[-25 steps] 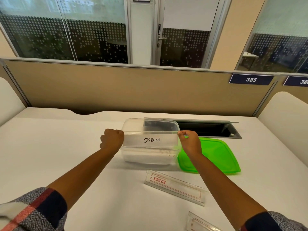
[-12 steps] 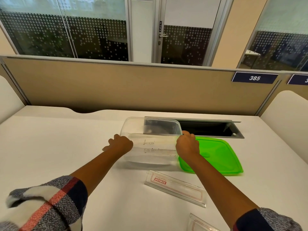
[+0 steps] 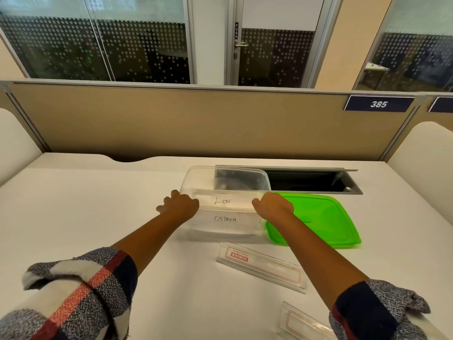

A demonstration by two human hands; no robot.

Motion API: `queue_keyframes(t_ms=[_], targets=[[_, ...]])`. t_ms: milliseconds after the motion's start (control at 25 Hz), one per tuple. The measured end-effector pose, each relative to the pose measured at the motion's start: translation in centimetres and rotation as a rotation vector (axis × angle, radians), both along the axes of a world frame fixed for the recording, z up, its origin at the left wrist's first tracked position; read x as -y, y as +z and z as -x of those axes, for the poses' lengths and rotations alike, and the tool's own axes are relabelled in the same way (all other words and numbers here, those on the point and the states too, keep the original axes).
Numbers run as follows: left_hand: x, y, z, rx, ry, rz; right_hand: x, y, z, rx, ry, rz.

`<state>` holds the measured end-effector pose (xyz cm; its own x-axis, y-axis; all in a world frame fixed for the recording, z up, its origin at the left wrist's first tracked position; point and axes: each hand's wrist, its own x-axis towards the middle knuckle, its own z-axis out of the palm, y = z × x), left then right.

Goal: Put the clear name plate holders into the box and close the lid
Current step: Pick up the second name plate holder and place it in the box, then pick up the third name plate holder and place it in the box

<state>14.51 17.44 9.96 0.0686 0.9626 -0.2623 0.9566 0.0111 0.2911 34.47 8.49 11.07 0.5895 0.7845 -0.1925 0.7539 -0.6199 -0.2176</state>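
Observation:
The clear plastic box point(image 3: 228, 170) stands open in the middle of the white desk. Inside it lie two clear name plate holders, one marked LION point(image 3: 221, 201) and one marked OSTRICH point(image 3: 225, 219) nearer to me. My left hand point(image 3: 177, 205) rests at the box's left rim with its fingers spread. My right hand point(image 3: 273, 206) is curled over the right rim, its fingertips hidden. The green lid point(image 3: 318, 222) lies flat to the right of the box. Another clear holder with a red label point(image 3: 262, 266) lies on the desk in front, and one more point(image 3: 301, 322) at the bottom edge.
An open cable slot with a grey flap point(image 3: 306, 180) is sunk into the desk behind the box and lid. A tan partition point(image 3: 196, 123) closes the far side, with white side panels left and right.
The OSTRICH holder, held up above the box between both hands a second ago, has been lowered and now lies inside the box in front of the LION holder. Both hands have sunk to the rim.

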Motion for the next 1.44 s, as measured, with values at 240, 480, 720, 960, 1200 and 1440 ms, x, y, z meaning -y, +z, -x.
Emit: queue_keyframes(t_ms=[240, 480, 720, 960, 1200, 1440], targets=[[3.9, 0.4, 1.3, 0.119, -0.194, -0.434, 3.4, 1.0, -0.2, -0.034, 0.137, -0.258], [12.1, -1.3, 3.1, 0.320, -0.397, -0.610, 10.2, 0.1, 2.3, -0.096, 0.210, -0.521], [19.2, -7.5, 5.5, 0.205, -0.520, -0.368, 17.3, -4.4, 8.4, -0.024, 0.422, -0.578], [20.7, -8.2, 9.9, 0.060, -0.580, -0.367, 21.8, -7.4, 10.0, 0.187, 0.576, -0.537], [20.1, -9.8, 10.2, 0.079, -0.534, -0.341, 23.0, -9.8, 10.6, 0.196, 0.607, -0.544], [20.1, -10.0, 10.2, 0.086, -0.533, -0.327, 23.5, -9.9, 11.1, 0.168, 0.640, -0.401]])
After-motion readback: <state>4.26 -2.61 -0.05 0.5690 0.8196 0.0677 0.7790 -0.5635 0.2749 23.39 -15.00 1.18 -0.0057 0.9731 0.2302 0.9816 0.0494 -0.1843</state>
